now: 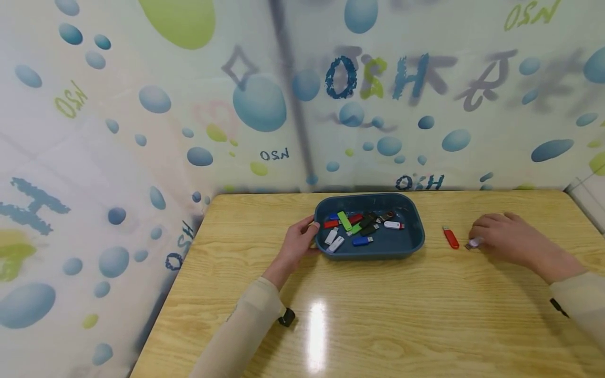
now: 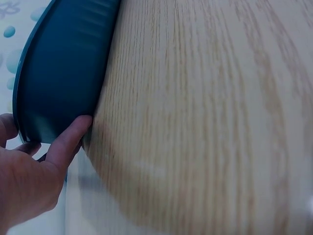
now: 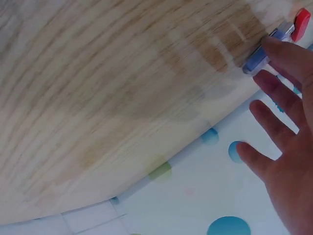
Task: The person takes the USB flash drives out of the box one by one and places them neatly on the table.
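Observation:
My left hand grips the left end of a dark blue plastic tray, whose outer wall fills the upper left of the left wrist view. Several USB flash drives lie loose in the tray, among them a bright green one, a blue one and a white one. Right of the tray, my right hand pinches a pale USB flash drive at the tabletop; it looks bluish in the right wrist view. Beside it lies a red USB flash drive.
The wooden table ends at a patterned curtain-like backdrop behind and to the left. A small black object shows at the left sleeve's cuff. Light glares off the tabletop near the front.

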### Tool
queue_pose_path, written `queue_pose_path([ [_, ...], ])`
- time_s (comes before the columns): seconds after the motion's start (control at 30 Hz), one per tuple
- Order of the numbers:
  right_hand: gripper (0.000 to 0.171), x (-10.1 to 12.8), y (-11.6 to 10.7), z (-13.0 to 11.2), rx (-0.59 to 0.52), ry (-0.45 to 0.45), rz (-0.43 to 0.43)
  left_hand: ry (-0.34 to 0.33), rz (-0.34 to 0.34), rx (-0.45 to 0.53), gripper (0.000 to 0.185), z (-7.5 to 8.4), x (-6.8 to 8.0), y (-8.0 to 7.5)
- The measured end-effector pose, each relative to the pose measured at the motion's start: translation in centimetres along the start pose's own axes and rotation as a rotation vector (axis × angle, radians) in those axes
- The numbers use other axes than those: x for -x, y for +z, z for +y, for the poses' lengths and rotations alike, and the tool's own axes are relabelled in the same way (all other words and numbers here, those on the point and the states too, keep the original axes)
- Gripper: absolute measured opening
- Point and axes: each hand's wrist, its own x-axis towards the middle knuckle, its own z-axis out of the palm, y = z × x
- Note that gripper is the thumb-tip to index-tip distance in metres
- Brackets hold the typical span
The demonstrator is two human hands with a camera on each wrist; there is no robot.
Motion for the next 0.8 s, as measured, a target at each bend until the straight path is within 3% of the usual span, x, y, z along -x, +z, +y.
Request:
queue_pose_path([
  [0.13, 0.011, -0.1, -0.3, 0.1, -0.131, 0.148, -0.148, -0.001, 0.000, -0.001, 0.049, -0.1, -0.1, 0.0],
  [0.23, 0.017, -0.4, -0.5, -0.3, -0.222, 0.303, -0.224, -0.001, -0.001, 0.000, 0.049, -0.1, -0.1, 0.0],
  [0.47, 0.038, -1.3, -1.0, -2.0, -0.360, 0.566, -0.135, 0.003, 0.010, 0.016, 0.048, -0.1, -0.1, 0.1],
  [0.6, 0.040, -1.9, -1.2, -2.7, -0.393, 0.643, -0.114, -0.009, 0.024, 0.039, 0.049, -0.2, -0.1, 0.2],
  [0.8, 0.037, -2.4, -1.3, -3.3, -0.454, 0.710, -0.173, 0.000, 0.022, 0.035, 0.049, -0.3, -0.1, 0.1],
])
